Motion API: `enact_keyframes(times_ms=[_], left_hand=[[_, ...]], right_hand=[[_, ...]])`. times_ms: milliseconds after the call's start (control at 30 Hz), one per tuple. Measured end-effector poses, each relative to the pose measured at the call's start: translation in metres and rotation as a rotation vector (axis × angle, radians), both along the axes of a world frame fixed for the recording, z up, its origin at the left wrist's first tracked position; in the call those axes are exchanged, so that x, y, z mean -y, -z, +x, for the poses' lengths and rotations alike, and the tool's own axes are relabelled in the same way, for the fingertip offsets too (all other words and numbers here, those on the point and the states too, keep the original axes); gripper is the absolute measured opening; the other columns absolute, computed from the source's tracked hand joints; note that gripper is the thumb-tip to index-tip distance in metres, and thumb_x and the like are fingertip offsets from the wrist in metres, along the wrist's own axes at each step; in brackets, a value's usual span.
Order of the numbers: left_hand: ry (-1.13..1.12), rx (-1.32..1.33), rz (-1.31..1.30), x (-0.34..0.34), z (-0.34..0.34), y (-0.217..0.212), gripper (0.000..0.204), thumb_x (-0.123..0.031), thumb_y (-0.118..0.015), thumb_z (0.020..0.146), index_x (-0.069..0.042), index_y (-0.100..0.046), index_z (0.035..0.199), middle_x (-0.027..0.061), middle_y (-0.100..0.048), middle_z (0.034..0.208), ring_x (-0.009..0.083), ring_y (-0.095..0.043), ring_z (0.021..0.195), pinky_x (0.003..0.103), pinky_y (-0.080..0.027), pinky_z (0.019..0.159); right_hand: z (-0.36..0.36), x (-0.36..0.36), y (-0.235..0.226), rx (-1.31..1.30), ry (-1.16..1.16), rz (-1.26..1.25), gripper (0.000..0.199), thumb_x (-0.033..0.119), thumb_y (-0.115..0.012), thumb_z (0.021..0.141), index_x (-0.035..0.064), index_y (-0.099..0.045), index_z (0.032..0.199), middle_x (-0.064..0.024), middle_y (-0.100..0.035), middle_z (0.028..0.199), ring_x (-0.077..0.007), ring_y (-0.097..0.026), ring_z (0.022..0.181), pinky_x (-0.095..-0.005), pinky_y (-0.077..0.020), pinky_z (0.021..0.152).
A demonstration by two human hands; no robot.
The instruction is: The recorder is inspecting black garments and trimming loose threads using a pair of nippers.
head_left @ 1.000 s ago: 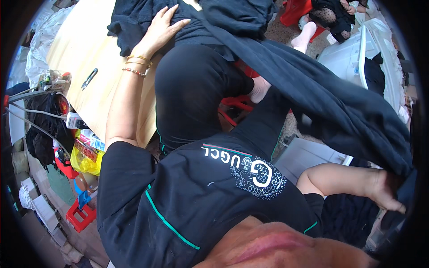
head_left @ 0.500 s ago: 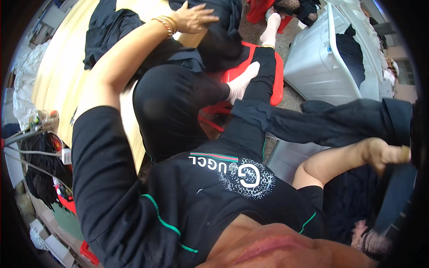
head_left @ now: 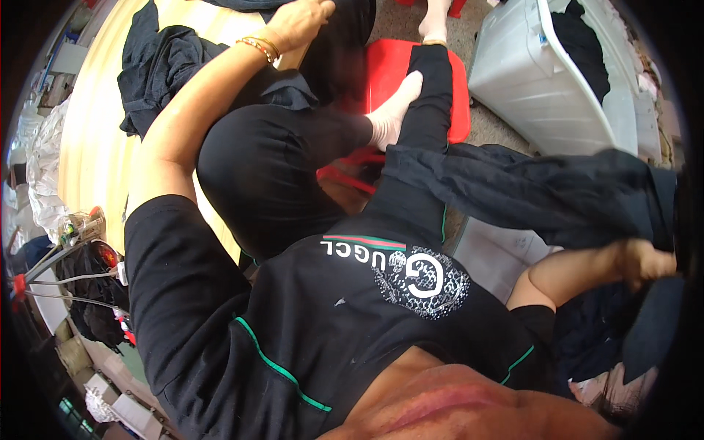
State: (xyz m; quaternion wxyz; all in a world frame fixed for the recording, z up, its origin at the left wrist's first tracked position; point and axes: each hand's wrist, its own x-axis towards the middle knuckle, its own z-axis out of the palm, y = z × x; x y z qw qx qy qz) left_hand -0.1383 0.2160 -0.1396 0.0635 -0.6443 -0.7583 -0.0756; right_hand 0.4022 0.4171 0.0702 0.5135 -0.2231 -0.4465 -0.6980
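My left hand (head_left: 299, 23) is over the wooden table at the top edge, fingers bent together, beside black cloth (head_left: 337, 44); what they hold, if anything, is too unclear to make out. A crumpled black garment (head_left: 172, 73) lies on the table under and beside my left forearm. At the far right my right hand (head_left: 647, 262) is closed at the dark rim of the view, gripping a long black garment (head_left: 528, 187). The garment stretches from my thigh toward that hand, and a dark strip of cloth (head_left: 651, 330) hangs below the fingers.
A red plastic stool (head_left: 458, 95) stands ahead under my legs. To its right is a tilted pale grey bin (head_left: 513, 81) with black cloth (head_left: 583, 51) inside. The wooden table (head_left: 95, 147) is on the left, with a wire stand and cables (head_left: 73, 257) by it.
My left hand has gone from spread fingers to bent ones and moved slightly up. My right hand has curled closed, and the stretched garment has shifted. The view has also tilted slightly.
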Motion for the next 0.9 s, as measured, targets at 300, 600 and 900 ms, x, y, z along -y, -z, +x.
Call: enact_keyframes(times_ms=[300, 600, 900], left_hand=[[-0.308, -0.121, 0.499, 0.041, 0.026, -0.147, 0.028, -0.012, -0.071, 0.087, -0.004, -0.062, 0.112, 0.0176, -0.066, 0.086, 0.0358, -0.066, 0.084, 0.039, -0.052, 0.077], [-0.509, 0.335, 0.970, 0.176, -0.140, -0.184, 0.038, -0.020, -0.075, 0.090, 0.007, -0.063, 0.114, 0.0130, -0.068, 0.105, 0.0190, -0.064, 0.089, 0.031, -0.052, 0.082], [-0.822, -0.003, 0.254, 0.186, -0.135, -0.050, 0.056, -0.034, -0.077, 0.082, 0.000, -0.062, 0.124, 0.0205, -0.067, 0.113, 0.0339, -0.062, 0.109, 0.041, -0.046, 0.100]], right_hand=[[-0.193, 0.087, 0.154, 1.007, -1.136, -1.778, 0.052, 0.004, -0.070, 0.070, 0.0047, -0.060, 0.122, -0.0118, -0.059, 0.121, -0.0322, -0.065, 0.099, -0.0406, -0.0526, 0.083], [-0.217, 0.052, 0.283, 0.979, -0.745, -2.278, 0.040, 0.020, -0.070, 0.085, 0.0030, -0.063, 0.120, -0.0130, -0.063, 0.119, -0.0306, -0.059, 0.117, -0.0402, -0.0478, 0.099], [-0.205, 0.038, 0.326, 0.862, -0.927, -2.403, 0.031, 0.014, -0.069, 0.083, 0.0029, -0.068, 0.112, -0.0106, -0.065, 0.115, -0.0301, -0.062, 0.111, -0.0377, -0.0492, 0.095]])
